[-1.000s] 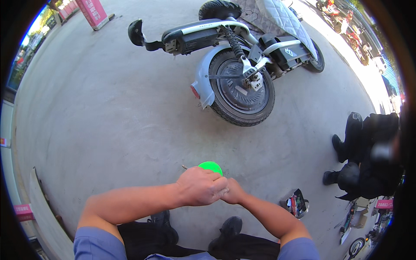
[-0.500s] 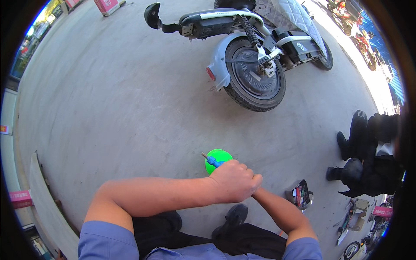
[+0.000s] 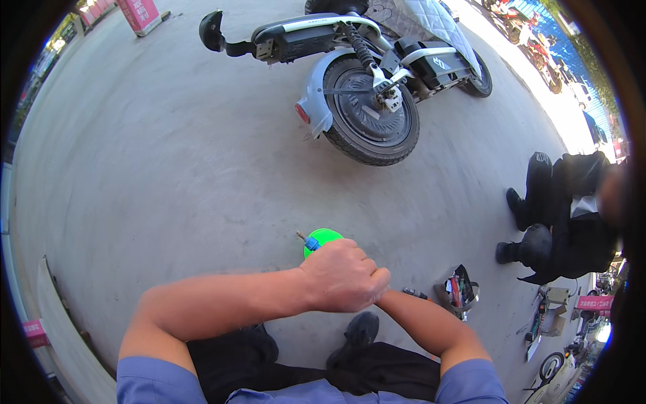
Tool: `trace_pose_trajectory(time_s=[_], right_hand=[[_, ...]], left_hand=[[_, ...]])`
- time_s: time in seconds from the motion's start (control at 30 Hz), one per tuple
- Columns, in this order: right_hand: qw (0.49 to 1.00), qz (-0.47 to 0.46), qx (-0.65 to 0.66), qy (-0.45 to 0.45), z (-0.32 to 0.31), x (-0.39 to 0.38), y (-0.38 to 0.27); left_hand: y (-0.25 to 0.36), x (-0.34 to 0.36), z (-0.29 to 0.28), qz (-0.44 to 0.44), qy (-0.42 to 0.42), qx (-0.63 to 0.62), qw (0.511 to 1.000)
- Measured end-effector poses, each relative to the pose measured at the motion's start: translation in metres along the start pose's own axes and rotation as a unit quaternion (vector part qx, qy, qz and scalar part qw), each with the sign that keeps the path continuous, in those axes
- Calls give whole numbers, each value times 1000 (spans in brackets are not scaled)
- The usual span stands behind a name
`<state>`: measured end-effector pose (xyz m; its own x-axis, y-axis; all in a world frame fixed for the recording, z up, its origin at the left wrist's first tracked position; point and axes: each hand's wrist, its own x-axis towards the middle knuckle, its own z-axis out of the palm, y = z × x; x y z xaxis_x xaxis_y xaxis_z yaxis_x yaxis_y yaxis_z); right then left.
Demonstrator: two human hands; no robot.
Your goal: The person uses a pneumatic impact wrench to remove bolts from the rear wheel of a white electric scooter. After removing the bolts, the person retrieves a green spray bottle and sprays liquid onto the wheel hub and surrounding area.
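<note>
My left hand (image 3: 343, 276) is closed in a fist in front of my body, its knuckles up. From its far side pokes a blue fitting (image 3: 312, 244) with a thin brass-coloured tip, pointing away and to the left. A bright green round thing (image 3: 325, 236) shows just beyond the fist; how it joins the fitting is hidden. My right forearm (image 3: 431, 316) comes in from the right and meets the left fist, which covers the right hand, so its fingers do not show.
An electric scooter (image 3: 373, 111) stands ahead on the concrete floor (image 3: 182, 148). At right, a person in dark clothes (image 3: 562, 222) crouches. A tool bag (image 3: 457, 291) lies nearer, with a dark cylinder (image 3: 415, 293) beside it. A long pale board (image 3: 67, 337) lies at left.
The whole view has shifted, so the scooter, the crouching person and my hands sit farther left in it. The dark cylinder beside the tool bag now shows past my forearm. My grip looks the same.
</note>
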<state>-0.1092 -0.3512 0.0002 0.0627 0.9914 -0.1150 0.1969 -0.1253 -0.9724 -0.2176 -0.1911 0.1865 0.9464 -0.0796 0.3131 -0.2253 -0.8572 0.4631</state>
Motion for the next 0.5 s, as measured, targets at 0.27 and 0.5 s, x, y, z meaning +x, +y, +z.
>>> trace_pose_trajectory(time_s=[0.27, 0.5], right_hand=[[994, 104, -16, -25, -2, 16, -26], [998, 43, -32, 18, 1, 22, -22]], left_hand=[[-13, 0, 16, -39, 40, 33, 998], [-43, -7, 50, -31, -43, 10, 999]])
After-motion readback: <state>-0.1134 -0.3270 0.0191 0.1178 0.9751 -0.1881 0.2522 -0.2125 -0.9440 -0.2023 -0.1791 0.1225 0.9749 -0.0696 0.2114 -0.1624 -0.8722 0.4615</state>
